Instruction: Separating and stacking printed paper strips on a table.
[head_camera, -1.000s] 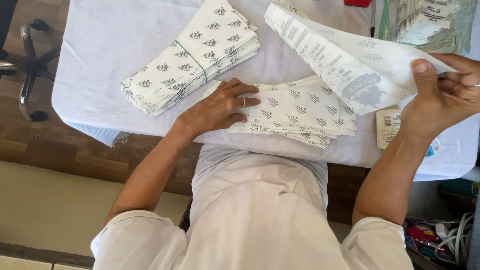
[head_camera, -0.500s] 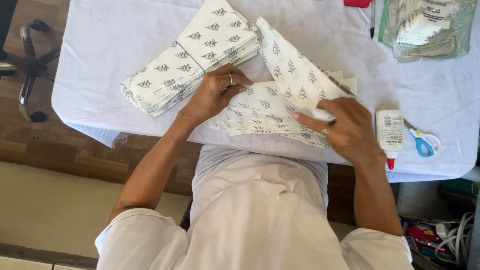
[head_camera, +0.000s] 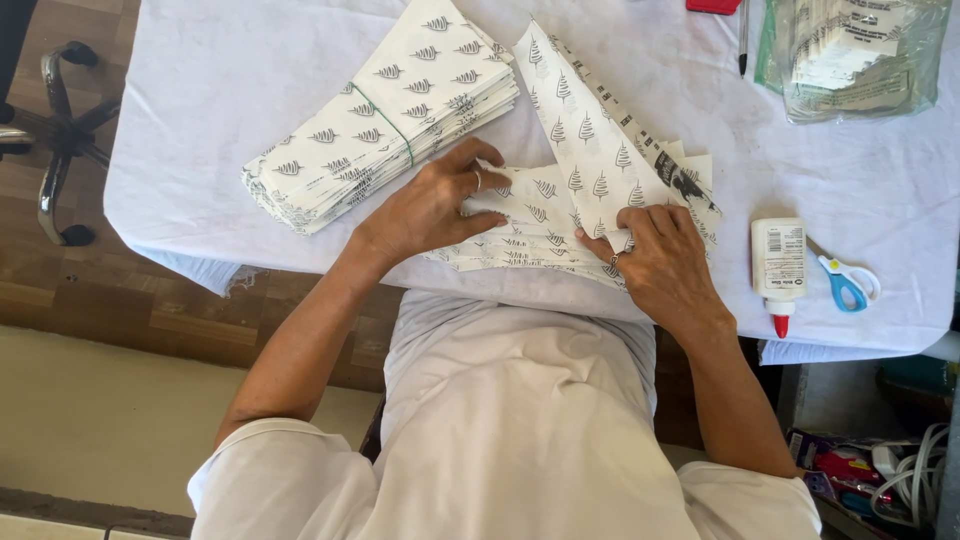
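— White cloth over the whole table, I see. What sits at the far left?

— A bundle of printed paper bags, white with small grey leaf marks, held by a thin green band. It lies at an angle, well away from my hands, I'd say so that it doesn't mix with the loose ones.

— And your left hand?

— It lies flat, fingers spread, pressing on the loose pile of bags at the table's near edge. I judge the weight keeps the pile from sliding while the other hand works.

— What is the sheet standing up in the middle?

— One printed sheet of the same paper, its point tipped away from me, a dark printed strip along its right edge. Its lower end lies on the pile, between my two hands.

— Your right hand?

— It presses down on the sheet's lower edge, fingers close together and bent, fingertips on the paper. Whether the thumb pinches underneath, I cannot tell.

— Further right?

— A white glue bottle with a red tip lies on its side, and blue-handled scissors just beside it, both within easy reach. Up in the far corner is a clear plastic bag of papers, with a pen near it.
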